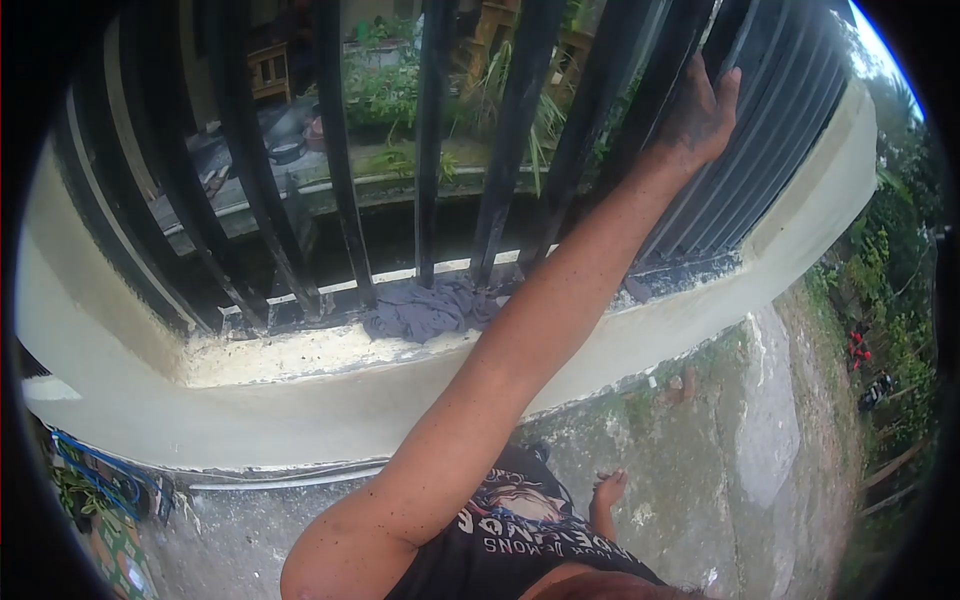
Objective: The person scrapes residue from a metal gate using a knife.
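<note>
My left arm reaches up across the view, and my left hand [702,118] is at a black metal bar [672,75] of the window grille. Its fingers close around the bar's edge, and some of them are hidden. Low beside my body, my right hand [609,488] hangs with its fingers curled together; whatever is in them is too small to make out. A crumpled grey cloth [425,311] lies on the pale sill [270,358] against the foot of the bars, left of my raised forearm.
A worn concrete path [690,450] runs below the wall. Behind the bars are green plants [385,95], a dark basin [288,152] and a wooden chair [268,72]. Blue tubing [100,470] lies at lower left. Bushes [890,300] border the right side.
</note>
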